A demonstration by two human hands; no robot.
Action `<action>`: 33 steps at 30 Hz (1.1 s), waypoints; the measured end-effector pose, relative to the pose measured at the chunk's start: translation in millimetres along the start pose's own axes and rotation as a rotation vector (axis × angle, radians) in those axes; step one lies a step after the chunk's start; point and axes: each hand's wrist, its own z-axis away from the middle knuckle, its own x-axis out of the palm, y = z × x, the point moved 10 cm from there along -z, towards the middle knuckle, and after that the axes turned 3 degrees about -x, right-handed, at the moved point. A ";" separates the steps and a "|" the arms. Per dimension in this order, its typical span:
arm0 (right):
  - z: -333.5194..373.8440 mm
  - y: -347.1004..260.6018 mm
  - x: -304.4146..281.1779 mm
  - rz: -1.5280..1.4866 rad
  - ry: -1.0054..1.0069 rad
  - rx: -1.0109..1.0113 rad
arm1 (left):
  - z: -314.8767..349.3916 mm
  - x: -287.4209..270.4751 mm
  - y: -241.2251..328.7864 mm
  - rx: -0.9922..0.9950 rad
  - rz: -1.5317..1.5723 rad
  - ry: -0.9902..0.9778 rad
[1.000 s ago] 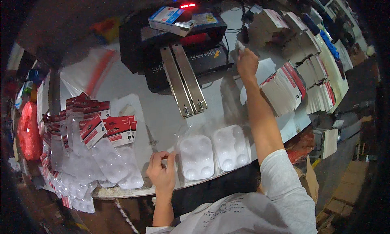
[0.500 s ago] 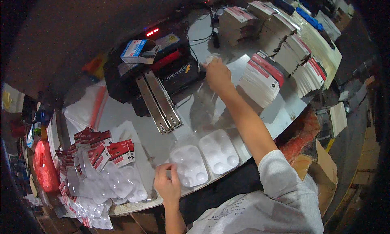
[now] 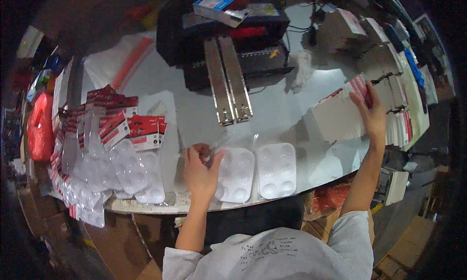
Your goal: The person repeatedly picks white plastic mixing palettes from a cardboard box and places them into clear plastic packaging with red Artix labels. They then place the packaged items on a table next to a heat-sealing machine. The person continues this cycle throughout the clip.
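My left hand (image 3: 200, 172) is at the front of the table with its fingers curled, at the left edge of a white palette tray with round wells (image 3: 237, 175). Clear plastic film (image 3: 220, 145) glints at its fingertips; the exact grip is partly hidden. Beside that tray lies a second white palette tray (image 3: 277, 170). Over on the right, my right hand (image 3: 373, 112) is closed on a red-and-white card (image 3: 359, 87) at the end of a fanned card stack (image 3: 335, 115).
Behind the trays stands a black machine (image 3: 170, 37) with two metal rails (image 3: 227, 80) and a small box (image 3: 221, 8) on top. Bagged palettes with red cards (image 3: 129, 170) pile up at left. Card stacks (image 3: 384, 61) line the right. Crumpled white material (image 3: 302, 68) lies beside the machine.
The view has turned. My right hand has left the crumpled white material and moved right to the card stack, taking hold of a card. My left hand's fingers are more curled beside the tray.
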 end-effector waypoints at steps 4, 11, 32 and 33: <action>2.4 -0.9 -9.7 0.195 0.085 0.127 | -1.6 5.5 6.1 0.073 0.013 -0.016; 51.4 -95.1 -34.7 0.067 0.414 -0.108 | 0.2 11.5 5.8 0.068 0.116 -0.054; 105.6 -168.8 138.5 -0.453 -0.712 -0.038 | 43.6 -6.3 42.4 -0.053 0.785 -0.355; 105.8 -169.5 135.6 -0.449 -0.680 -0.061 | 44.1 -0.2 41.8 -0.093 0.845 -0.404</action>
